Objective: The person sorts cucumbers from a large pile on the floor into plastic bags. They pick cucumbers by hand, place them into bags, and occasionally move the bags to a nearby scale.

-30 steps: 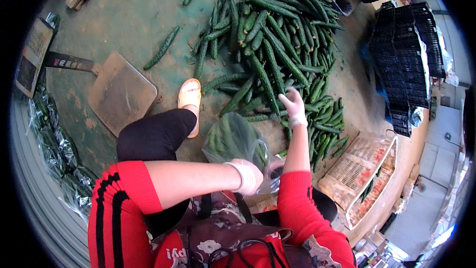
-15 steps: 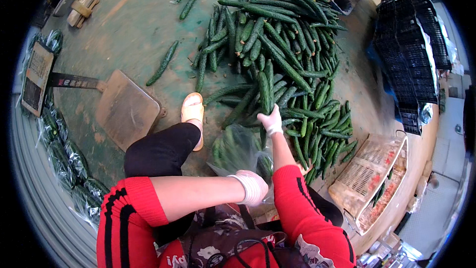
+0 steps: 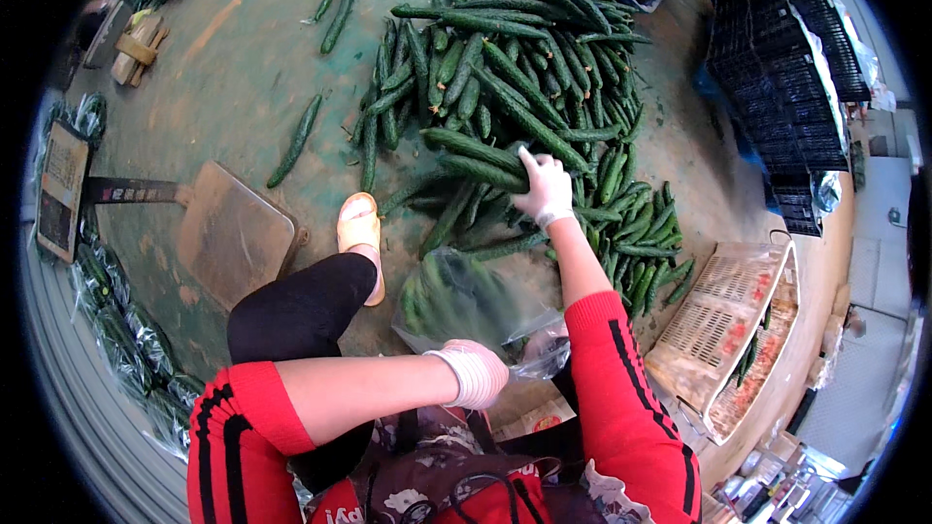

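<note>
My right hand (image 3: 546,188), in a white glove, grips two long green cucumbers (image 3: 474,148) by their right ends. They lie nearly level, pointing left over the pile of cucumbers (image 3: 544,68). Close to my body, my gloved left hand (image 3: 474,375) is closed at the rim of a clear plastic bag (image 3: 490,315). Green cucumbers show through the bag's left side; its mouth spreads toward the right. My left fingers are partly turned away from view.
A platform scale (image 3: 233,223) stands left of my sandalled foot (image 3: 359,228). Bagged cucumbers (image 3: 121,330) line the left edge. A pale plastic basket (image 3: 714,325) sits at right, below stacked black crates (image 3: 777,78). Some loose cucumbers (image 3: 296,141) lie on the green floor.
My right hand has moved slightly away from my body, swinging the cucumbers from upright to nearly level. My left hand stays at the bag, whose mouth has spread wider. The whole view has shifted somewhat.
</note>
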